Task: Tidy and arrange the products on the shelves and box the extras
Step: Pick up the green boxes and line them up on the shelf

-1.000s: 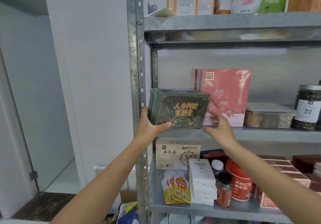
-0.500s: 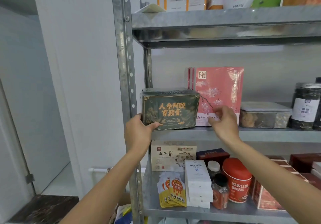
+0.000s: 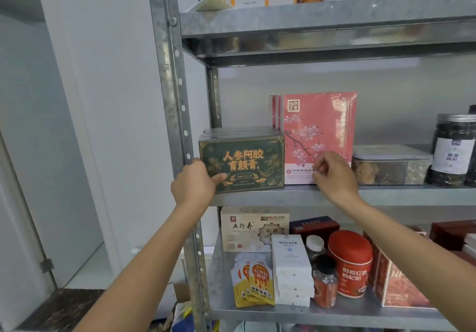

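Your left hand (image 3: pixel 194 186) has its grip closed on the lower left corner of the green box (image 3: pixel 242 164): the thumb (image 3: pixel 220 177) lies across the front face and the fingers wrap round the left side. The green box stands upright on the middle shelf (image 3: pixel 386 195), at its far-left end, just beside the metal upright post (image 3: pixel 170 99), with its gold lettering facing you. More boxes of the same kind sit directly behind it.

Your right hand (image 3: pixel 333 177) is just right of the green box, fingers curled in front of the lower edge of the pink box (image 3: pixel 322 125). You cannot tell from here whether that grip pinches the pink box or only rests against it. The pink box stands upright, touching the green box's right side and rising above it.

Further right on the same shelf are a clear lidded container (image 3: pixel 389 166) and a dark jar (image 3: pixel 453 151).

On the lower shelf (image 3: pixel 334 316) you have a cream box (image 3: pixel 249 228) at the back, yellow pouches (image 3: pixel 255 285) near the front, a stack of white boxes (image 3: pixel 291 267) beside them and a red tin (image 3: pixel 351 262) to the right.
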The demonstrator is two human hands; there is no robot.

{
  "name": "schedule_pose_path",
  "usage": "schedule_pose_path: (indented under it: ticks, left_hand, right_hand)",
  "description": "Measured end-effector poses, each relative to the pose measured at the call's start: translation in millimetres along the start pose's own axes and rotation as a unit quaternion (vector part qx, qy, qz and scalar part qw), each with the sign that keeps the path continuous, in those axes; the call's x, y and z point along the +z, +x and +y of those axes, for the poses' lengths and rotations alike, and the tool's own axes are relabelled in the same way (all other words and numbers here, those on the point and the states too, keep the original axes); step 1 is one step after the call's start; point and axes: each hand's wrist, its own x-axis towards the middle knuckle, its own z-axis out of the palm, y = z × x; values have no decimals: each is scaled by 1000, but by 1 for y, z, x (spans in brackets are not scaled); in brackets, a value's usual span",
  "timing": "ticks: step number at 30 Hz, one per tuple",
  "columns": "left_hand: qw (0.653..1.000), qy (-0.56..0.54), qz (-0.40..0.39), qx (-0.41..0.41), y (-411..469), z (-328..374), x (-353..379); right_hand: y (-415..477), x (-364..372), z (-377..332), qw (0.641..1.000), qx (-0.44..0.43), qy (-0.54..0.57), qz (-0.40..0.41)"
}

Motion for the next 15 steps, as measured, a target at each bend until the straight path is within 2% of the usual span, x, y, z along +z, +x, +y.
schedule_pose_path:
  ticks: [4,8,11,13,15]
  left_hand:
    - [998,25,47,33,-6,0,-2]
    - [995,-50,82,40,-15,-5,6]
    - [974,-214,66,16,-21,-9,13]
    - [933,-358,40,-14,-24,-10,12]
    - [905,-424,20,-16,-28,-11,12]
  right_hand:
    - [-1,0,2,999,-29,-30,0]
    - [-1,1,1,999,-19,-30,-3]
    - [-4,4,-5,1000,-10,25,-12]
    - [-8,6,-11,995,-3,93,-23]
    - [-11,7,-20,989,7,140,-39]
